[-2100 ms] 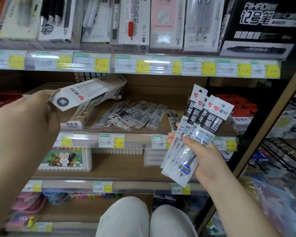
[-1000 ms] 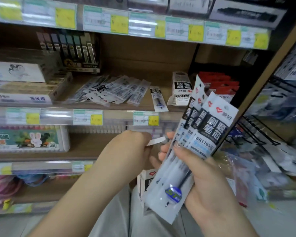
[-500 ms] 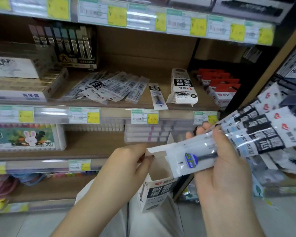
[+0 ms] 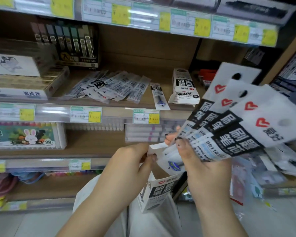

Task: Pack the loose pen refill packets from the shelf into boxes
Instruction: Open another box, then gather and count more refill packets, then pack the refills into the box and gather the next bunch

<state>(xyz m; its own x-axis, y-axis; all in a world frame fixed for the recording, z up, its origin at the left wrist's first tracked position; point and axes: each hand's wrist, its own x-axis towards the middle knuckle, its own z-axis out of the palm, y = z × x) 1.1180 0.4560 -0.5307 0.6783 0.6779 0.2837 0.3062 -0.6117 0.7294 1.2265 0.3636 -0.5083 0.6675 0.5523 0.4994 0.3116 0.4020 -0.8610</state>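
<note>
**White packets at the mouth of the box**

White card box stands open-topped in the head view, just in front of the shelf edge; the left hand pinches its top flap between thumb and fingers; the right hand grips a fanned bunch of refill packets, lower ends dipping into the box mouth, header cards splayed up and right of the box; above and behind the box, loose packets lie scattered on the shelf board; right of that pile a single packet, then a second box.
</note>
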